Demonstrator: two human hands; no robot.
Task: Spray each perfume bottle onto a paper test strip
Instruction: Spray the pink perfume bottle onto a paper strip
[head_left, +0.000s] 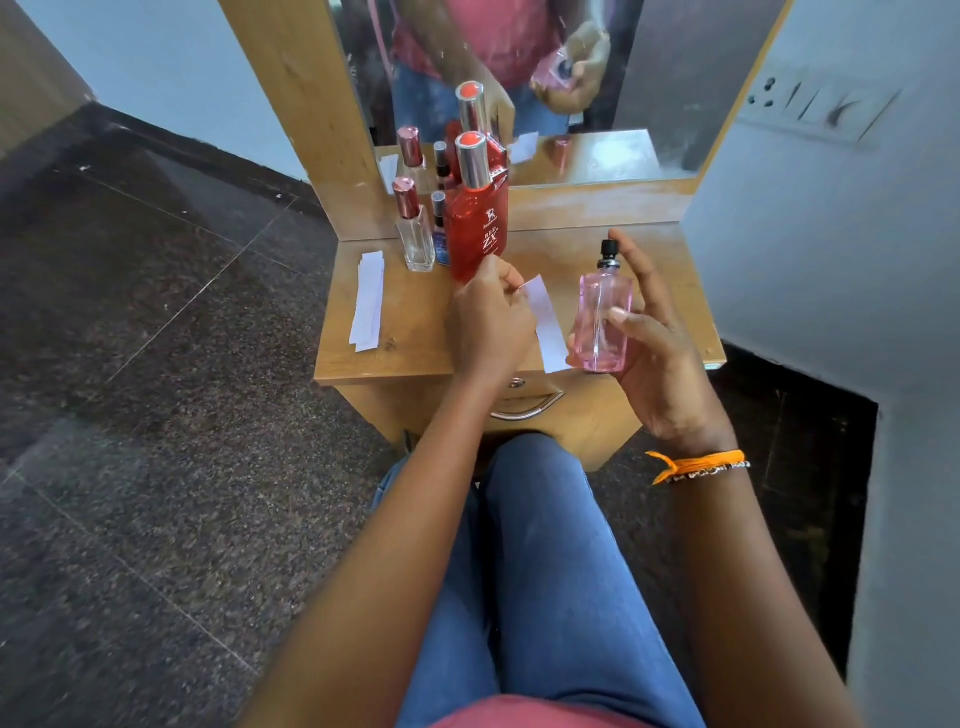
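Note:
My right hand (657, 343) grips a pink glass perfume bottle (602, 322) with its cap off, and my index finger rests by the black spray nozzle. My left hand (491, 322) pinches the top of a white paper test strip (546, 323), held just left of the bottle above the table's front edge. A tall red bottle (478, 228) with a silver cap stands behind my left hand. To its left stand a clear bottle (415, 234) with a rose cap and a small blue bottle (441, 234). A stack of spare strips (368, 301) lies at the table's left.
The small wooden dressing table (415, 353) has a mirror (597, 78) behind it and a drawer with a metal handle (527, 408) in front. A white wall with a switch plate (815, 104) closes the right side. Dark stone floor spreads to the left. My knees sit under the table front.

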